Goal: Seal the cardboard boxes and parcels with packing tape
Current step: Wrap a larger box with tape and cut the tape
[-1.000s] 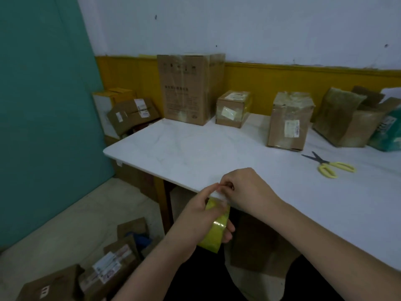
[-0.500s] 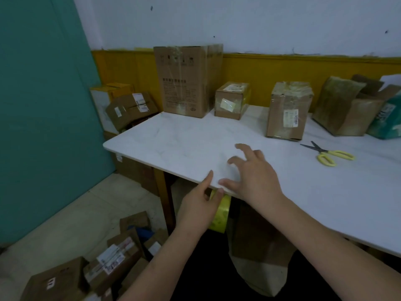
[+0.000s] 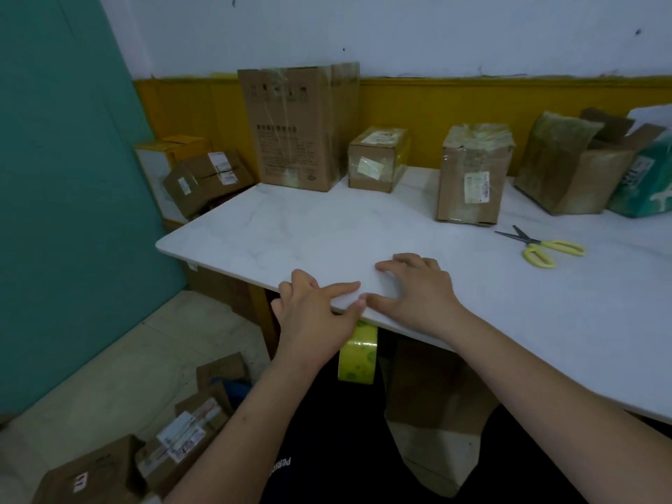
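Hands (image 3: pixel 312 318) (image 3: pixel 422 296), perhaps flat, on table edge (image 3: pixel 218 268)

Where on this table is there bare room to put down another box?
The widest bare patch of table lies between the back row, the scissors, and the left hand and right hand at the front edge. A second lies front right, nearer than the scissors. The back row is crowded: tall box, small box, taped box, open box, green parcel.

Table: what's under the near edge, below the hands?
A yellow tape roll shows below the table edge, with brown cardboard beside it. The left hand covers the roll's top, so what holds it is hidden.
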Motion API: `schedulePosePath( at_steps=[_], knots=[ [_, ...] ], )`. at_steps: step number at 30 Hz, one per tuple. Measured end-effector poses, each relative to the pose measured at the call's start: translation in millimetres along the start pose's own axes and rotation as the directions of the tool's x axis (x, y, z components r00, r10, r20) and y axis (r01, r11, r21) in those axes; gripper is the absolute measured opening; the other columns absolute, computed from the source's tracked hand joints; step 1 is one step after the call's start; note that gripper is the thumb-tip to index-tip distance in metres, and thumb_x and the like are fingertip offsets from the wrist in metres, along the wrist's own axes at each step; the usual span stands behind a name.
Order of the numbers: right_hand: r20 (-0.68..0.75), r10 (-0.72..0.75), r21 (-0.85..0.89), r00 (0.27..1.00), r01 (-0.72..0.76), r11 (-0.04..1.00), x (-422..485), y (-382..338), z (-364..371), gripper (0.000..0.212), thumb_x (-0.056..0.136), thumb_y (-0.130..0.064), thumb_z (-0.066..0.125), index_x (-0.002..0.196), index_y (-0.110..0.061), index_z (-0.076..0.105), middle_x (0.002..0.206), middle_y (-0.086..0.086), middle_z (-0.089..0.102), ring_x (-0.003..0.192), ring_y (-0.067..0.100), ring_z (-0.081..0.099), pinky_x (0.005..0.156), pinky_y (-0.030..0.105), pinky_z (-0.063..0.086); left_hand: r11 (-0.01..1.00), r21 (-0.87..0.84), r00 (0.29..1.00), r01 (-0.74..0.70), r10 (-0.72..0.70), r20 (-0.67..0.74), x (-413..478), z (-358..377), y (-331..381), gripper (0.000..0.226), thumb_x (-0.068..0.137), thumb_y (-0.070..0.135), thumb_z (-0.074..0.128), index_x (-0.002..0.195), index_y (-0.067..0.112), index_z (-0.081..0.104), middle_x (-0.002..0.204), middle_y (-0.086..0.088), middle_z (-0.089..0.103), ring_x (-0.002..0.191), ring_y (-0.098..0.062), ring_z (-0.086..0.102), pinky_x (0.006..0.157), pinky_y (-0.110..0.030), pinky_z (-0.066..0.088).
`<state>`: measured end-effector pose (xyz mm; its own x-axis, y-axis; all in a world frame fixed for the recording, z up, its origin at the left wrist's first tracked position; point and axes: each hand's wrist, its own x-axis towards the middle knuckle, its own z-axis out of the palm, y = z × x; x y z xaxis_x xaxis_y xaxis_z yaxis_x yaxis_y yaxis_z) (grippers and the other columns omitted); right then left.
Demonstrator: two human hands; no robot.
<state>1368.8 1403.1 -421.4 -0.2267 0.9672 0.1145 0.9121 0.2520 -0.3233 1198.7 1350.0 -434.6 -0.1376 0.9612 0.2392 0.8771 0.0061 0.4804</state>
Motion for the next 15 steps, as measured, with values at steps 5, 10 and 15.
schedulePosePath(
  at_steps=[5, 10, 15],
  knots=[
    [-0.037, -0.078, -0.06, 0.996, 0.075, 0.995, -1, 5, 2, 0.057, 0.095, -0.06, 0.042, 0.145, -0.033, 0.043, 0.153, -0.002, 0.035, 0.138, 0.025, 0.03, 0.11, 0.038, 0.026, 1.0, -0.02, 0.995, 0.015, -0.013, 0.102, 31, -4, 11, 0.026, 0.088, 0.062, 0.058, 0.111, 0.054, 0.067, 0.107, 0.007, 0.03, 0.113, -0.018, 0.032, 0.093, -0.028, 0.022],
    [-0.389, -0.174, 0.024, 0.905, 0.199, 0.98, 10, 41, -26, 0.031, 0.097, -0.027, 0.053, 0.123, -0.015, 0.066, 0.127, 0.004, 0.062, 0.113, 0.027, 0.059, 0.097, 0.038, 0.046, 0.974, 0.044, 0.974, -0.221, 0.222, -0.033, 75, 8, 29, 0.042, 0.093, 0.047, 0.059, 0.135, 0.04, 0.056, 0.111, 0.005, 0.027, 0.105, -0.014, 0.028, 0.096, -0.029, 0.03],
    [-0.767, -0.101, -0.085, 0.634, 0.056, 0.995, 56, 116, -115, 0.035, 0.102, -0.026, 0.044, 0.129, -0.012, 0.062, 0.133, 0.006, 0.061, 0.119, 0.026, 0.056, 0.098, 0.044, 0.045, 0.8, -0.055, 0.747, -0.598, 0.531, -0.401, 146, 12, 126, 0.033, 0.1, 0.031, 0.052, 0.131, 0.024, 0.062, 0.118, -0.001, 0.049, 0.111, -0.016, 0.042, 0.091, -0.033, 0.043]
  ],
)
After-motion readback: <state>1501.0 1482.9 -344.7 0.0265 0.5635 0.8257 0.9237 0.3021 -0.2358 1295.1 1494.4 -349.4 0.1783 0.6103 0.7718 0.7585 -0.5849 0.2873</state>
